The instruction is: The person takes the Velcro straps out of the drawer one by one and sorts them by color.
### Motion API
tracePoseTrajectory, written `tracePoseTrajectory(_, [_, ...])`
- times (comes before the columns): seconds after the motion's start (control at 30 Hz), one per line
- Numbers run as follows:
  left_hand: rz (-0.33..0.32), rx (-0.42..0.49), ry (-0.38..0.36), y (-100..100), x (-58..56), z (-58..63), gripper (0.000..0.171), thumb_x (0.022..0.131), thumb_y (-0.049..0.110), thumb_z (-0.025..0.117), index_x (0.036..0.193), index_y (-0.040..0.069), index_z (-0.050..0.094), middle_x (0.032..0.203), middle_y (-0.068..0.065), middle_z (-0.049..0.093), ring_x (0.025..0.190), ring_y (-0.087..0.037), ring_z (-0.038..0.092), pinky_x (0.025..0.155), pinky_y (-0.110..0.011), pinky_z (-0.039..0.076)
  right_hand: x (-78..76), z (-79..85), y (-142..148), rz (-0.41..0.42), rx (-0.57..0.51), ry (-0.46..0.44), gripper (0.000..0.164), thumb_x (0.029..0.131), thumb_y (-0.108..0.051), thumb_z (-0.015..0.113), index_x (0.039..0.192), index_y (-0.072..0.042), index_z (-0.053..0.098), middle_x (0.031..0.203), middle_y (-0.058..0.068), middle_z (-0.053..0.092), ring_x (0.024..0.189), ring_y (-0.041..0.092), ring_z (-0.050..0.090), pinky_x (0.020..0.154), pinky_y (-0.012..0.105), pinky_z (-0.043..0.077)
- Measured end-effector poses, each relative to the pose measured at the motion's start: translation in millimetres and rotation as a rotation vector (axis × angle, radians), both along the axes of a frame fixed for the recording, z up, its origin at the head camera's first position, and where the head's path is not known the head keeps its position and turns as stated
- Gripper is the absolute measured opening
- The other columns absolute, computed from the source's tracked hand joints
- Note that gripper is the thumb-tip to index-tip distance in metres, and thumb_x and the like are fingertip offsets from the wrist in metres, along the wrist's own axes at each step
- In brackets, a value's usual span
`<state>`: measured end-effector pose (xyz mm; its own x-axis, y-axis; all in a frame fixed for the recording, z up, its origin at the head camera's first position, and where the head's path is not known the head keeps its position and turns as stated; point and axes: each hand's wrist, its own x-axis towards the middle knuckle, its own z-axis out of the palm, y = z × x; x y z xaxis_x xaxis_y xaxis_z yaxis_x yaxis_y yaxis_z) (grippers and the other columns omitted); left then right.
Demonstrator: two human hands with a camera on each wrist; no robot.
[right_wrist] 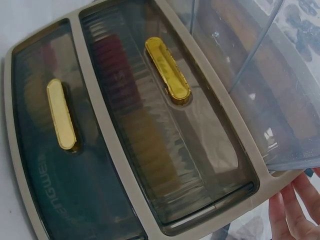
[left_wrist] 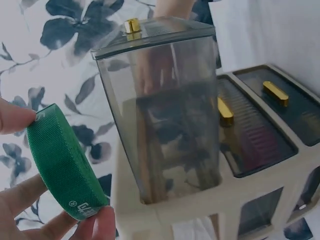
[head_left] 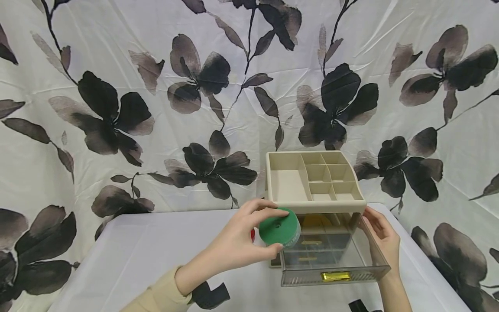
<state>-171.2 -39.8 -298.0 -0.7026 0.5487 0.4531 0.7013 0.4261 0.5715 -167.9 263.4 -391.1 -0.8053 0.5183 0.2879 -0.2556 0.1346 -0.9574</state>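
Observation:
My left hand (head_left: 243, 238) holds a green roll of tape (head_left: 279, 228) by its edge, with the thumb below and fingers above. White lettering shows on its woven outer face in the left wrist view. The roll is held over the left side of a pulled-out clear grey drawer (head_left: 335, 274). That drawer belongs to a cream desktop organizer (head_left: 317, 207) and has a gold handle (head_left: 336, 277). My right hand (head_left: 383, 236) is at the right side of the drawer and organizer, its fingers loosely bent along the side and partly hidden.
On top of the organizer are several open compartments (head_left: 319, 173). Two closed drawers with gold handles (right_wrist: 167, 70) show below the pulled-out one, with coloured things inside. A red object (head_left: 253, 235) is mostly hidden behind my left hand. A white cloth (head_left: 156, 242) covers the table; floral fabric hangs behind.

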Motion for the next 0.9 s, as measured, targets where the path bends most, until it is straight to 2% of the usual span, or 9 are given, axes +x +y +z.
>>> tracePoseTrajectory(0.13, [0.02,0.009,-0.033,-8,-0.2,-6.6,0.052,0.072,0.024,0.077,0.121,0.033,0.063,0.128,0.012,0.054,0.12,-0.01,0.047,0.088,-0.032,0.049,0.2,0.4,0,0.002,-0.008,0.004,0.034,0.094,-0.005,0.058,0.127,-0.002,0.058,0.108,-0.018,0.064,0.103,-0.007,0.06,0.082,0.004,0.047])
tracePoseTrajectory(0.27, [0.035,0.011,-0.07,-15,0.6,-14.6,0.052,0.073,0.023,0.078,0.122,0.032,0.063,0.129,0.012,0.053,0.12,-0.011,0.047,0.089,-0.032,0.049,0.2,0.9,0,0.006,-0.01,0.006,0.034,0.094,-0.006,0.058,0.127,-0.002,0.058,0.109,-0.018,0.063,0.103,-0.007,0.06,0.083,0.004,0.047])
tracePoseTrajectory(0.37, [0.053,0.015,-0.1,-20,1.5,-21.6,0.052,0.073,0.023,0.078,0.121,0.033,0.063,0.129,0.012,0.053,0.12,-0.011,0.046,0.086,-0.031,0.05,0.0,0.1,0,0.006,-0.002,0.001,0.034,0.094,-0.006,0.058,0.128,-0.003,0.057,0.109,-0.018,0.063,0.104,-0.007,0.06,0.083,0.004,0.047])
tracePoseTrajectory(0.57, [0.058,0.048,-0.118,-30,0.0,-39.7,0.051,0.073,0.02,0.078,0.121,0.029,0.064,0.123,0.008,0.055,0.104,-0.012,0.052,0.073,-0.021,0.051,-0.7,-2.0,1,0.013,0.001,0.001,0.035,0.094,-0.006,0.058,0.128,-0.002,0.057,0.11,-0.017,0.063,0.103,-0.007,0.06,0.083,0.005,0.047])
tracePoseTrajectory(0.73, [0.086,0.065,-0.117,-37,-1.2,-55.9,0.05,0.072,0.017,0.078,0.119,0.026,0.065,0.12,0.006,0.058,0.103,-0.012,0.053,0.077,-0.021,0.052,-0.6,-2.2,1,0.01,0.005,-0.002,0.035,0.094,-0.006,0.059,0.128,-0.003,0.057,0.109,-0.017,0.063,0.103,-0.007,0.06,0.082,0.005,0.047])
tracePoseTrajectory(0.9, [0.136,0.053,-0.159,-41,-1.2,-70.4,0.049,0.071,0.019,0.079,0.117,0.029,0.066,0.118,0.006,0.059,0.106,-0.017,0.052,0.074,-0.021,0.051,-0.2,-0.3,0,0.017,-0.001,0.01,0.034,0.093,-0.005,0.058,0.127,-0.002,0.058,0.108,-0.015,0.064,0.102,-0.006,0.061,0.082,0.006,0.048])
